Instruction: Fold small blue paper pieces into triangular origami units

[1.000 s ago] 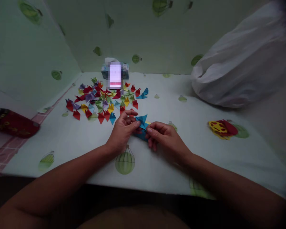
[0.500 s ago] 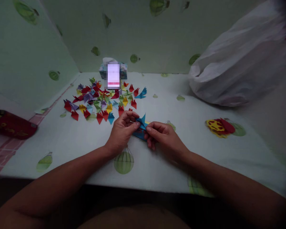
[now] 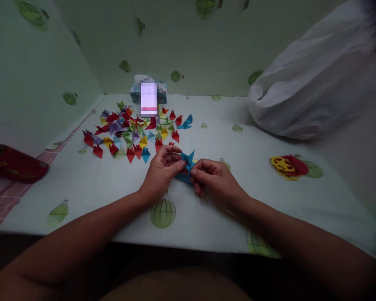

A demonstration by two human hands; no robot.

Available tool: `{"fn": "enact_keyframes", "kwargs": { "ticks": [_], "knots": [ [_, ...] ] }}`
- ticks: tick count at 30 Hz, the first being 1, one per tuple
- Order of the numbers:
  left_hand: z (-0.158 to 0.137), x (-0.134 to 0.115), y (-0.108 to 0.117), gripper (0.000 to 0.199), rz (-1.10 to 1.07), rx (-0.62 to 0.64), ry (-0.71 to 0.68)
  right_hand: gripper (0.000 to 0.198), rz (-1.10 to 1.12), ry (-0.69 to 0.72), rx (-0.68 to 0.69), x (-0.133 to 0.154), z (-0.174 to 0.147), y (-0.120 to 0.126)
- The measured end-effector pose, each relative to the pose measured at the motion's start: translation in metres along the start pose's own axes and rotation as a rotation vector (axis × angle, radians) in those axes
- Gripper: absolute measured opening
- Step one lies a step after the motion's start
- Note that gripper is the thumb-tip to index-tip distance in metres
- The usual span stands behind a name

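Note:
Between my two hands is a blue origami crane (image 3: pixel 189 159), its pointed tips sticking up. The thumb and fingers of my left hand (image 3: pixel 164 169) pinch its left side. My right hand (image 3: pixel 214 177) pinches its lower right part, with the other fingers curled beneath. Under the crane lies blue paper (image 3: pixel 184 178), partly covered by my hands, with a bit of yellow showing behind. Beyond my left hand spreads a heap of folded paper cranes (image 3: pixel 134 129) in red, yellow, green, purple and blue.
A tissue box (image 3: pixel 133 95) stands at the back, with a lit phone screen (image 3: pixel 148 98) before it. A white plastic bag (image 3: pixel 301 92) bulges at the right. Nearer lies a red and yellow cutout (image 3: pixel 285 165). A red can (image 3: pixel 15 165) lies at the left edge of the table (image 3: pixel 119 221).
The blue crane has turned slightly in my fingers, and its upper tips now stand more apart. Both hands have kept their grip and nearly the same place.

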State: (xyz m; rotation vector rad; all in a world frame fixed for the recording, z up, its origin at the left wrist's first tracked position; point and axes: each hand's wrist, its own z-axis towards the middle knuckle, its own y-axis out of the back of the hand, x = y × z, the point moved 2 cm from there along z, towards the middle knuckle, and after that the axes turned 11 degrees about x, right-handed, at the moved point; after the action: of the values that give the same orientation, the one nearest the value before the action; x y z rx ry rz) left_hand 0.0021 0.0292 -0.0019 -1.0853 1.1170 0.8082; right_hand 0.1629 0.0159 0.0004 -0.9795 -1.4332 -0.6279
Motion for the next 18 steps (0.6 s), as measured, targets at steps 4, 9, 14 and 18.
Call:
{"fn": "enact_keyframes", "kwargs": {
  "ticks": [4,9,14,18],
  "knots": [
    [0.0003,0.0023,-0.0006,0.044,-0.058,0.055,0.090,0.030,0.002,0.034,-0.015,-0.0009,0.0000,0.0006],
    [-0.0008,-0.0020,-0.0021,0.042,-0.028,0.026,0.083,0.028,0.040,0.021,0.015,-0.0035,0.0009,0.0000],
    [-0.0021,-0.0047,-0.0029,0.040,-0.004,-0.015,0.037,0.025,0.043,0.010,0.040,-0.0031,0.0001,-0.0012],
    [-0.0026,-0.0047,-0.0025,0.039,0.023,-0.014,0.040,0.025,0.080,0.006,0.066,-0.0035,-0.0001,-0.0021]
  ]
}}
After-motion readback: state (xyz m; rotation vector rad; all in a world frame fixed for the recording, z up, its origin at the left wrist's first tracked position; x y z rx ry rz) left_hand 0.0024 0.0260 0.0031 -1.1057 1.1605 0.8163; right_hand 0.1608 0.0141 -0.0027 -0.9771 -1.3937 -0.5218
